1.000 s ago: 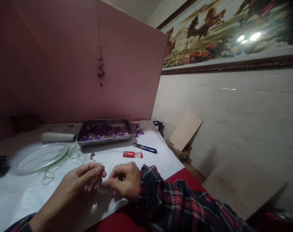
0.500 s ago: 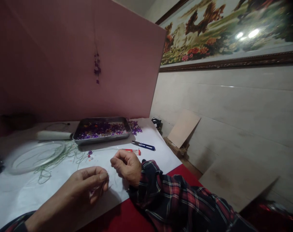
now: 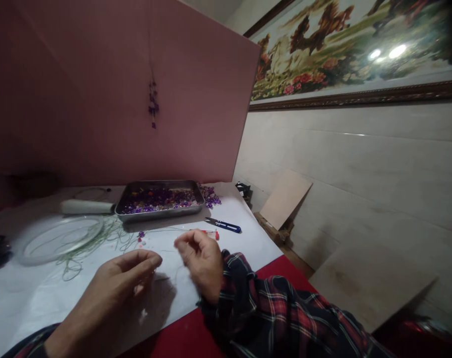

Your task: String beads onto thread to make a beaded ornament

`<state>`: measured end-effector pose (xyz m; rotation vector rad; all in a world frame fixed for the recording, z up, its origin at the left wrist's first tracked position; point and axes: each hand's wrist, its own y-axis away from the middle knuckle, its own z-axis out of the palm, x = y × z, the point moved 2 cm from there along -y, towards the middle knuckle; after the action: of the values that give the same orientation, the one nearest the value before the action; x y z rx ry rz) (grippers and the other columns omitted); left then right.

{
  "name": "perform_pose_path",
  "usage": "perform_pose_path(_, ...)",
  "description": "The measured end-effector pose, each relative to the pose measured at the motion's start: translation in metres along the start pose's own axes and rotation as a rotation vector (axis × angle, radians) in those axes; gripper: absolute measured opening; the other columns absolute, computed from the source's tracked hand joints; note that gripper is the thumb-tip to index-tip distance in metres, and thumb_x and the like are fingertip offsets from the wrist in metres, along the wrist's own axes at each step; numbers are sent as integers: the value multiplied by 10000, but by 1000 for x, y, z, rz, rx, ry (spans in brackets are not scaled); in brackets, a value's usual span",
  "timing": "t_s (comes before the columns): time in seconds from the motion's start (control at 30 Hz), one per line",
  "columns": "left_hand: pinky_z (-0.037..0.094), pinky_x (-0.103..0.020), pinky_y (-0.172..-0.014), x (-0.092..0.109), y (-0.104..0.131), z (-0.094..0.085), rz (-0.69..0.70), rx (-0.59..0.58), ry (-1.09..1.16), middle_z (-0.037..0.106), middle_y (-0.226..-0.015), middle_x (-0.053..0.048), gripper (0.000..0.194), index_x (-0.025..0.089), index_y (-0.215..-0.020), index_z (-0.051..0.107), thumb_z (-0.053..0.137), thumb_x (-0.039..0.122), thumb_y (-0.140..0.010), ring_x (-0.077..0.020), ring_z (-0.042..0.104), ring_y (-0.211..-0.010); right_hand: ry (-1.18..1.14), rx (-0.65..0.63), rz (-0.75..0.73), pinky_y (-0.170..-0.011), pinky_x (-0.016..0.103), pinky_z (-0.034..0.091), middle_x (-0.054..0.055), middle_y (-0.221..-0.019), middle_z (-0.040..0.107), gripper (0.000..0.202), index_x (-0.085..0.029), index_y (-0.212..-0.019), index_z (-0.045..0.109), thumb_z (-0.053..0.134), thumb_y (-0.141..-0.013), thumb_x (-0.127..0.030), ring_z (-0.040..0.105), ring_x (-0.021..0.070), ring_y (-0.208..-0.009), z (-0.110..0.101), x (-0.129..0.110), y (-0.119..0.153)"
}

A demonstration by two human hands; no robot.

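Observation:
My left hand point(image 3: 127, 273) is closed in a pinch above the white sheet, thumb pressed against the fingers. A small pale, blurred piece point(image 3: 142, 315) shows below it; I cannot make out what it is. My right hand point(image 3: 203, 256) is also pinched, a short gap away. A faint thin thread point(image 3: 169, 251) runs between the two hands, its ends hidden by the fingers. Just beyond the right hand lie thread snips point(image 3: 224, 225) with a blue handle and a small red-and-clear item point(image 3: 215, 234). A few loose beads point(image 3: 141, 234) lie beyond the left hand.
A metal tray point(image 3: 162, 215) holds many purple beads, with more beads point(image 3: 211, 195) heaped at its right. Tangled green cord point(image 3: 74, 258), a clear ring-shaped coil point(image 3: 28, 258) and a white roll point(image 3: 87, 207) lie left. A beaded strand point(image 3: 153, 107) hangs against the pink panel point(image 3: 196, 99).
My left hand has moved slightly left and up, widening the gap between the hands. My right hand has shifted a little right, still pinched. The whole view has shifted slightly.

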<state>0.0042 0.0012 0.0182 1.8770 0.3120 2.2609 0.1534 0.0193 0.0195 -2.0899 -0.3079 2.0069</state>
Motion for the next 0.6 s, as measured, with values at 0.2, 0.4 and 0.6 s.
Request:
perform_pose_path(0.2,403,-216,-391,7,3,1,8,-40,-91,676,-492,-9,268,207,-673,700,871,245,-471,-159,576,-427,-304,-455,527,-327,180,357,-70,-608,601,764,-198,-933,435,854,-429,-589,519,86,-349,17,8,15)
perform_pose_path(0.4,445,-245,-439,-1,5,10,-35,-79,139,615,-437,14,178,210,-611,669,830,257,-552,-151,565,-417,-249,-458,532,-323,158,349,-96,-467,561,524,-175,-805,494,807,-581,-529,444,50,-306,12,11,10)
perform_pose_path(0.6,477,-324,-492,0,3,11,-68,-144,269,627,-496,-13,199,218,-548,638,820,296,-535,-203,585,-486,-155,-352,487,-335,160,287,-98,-412,522,307,-161,-708,539,760,-696,-373,414,45,-299,10,7,5)
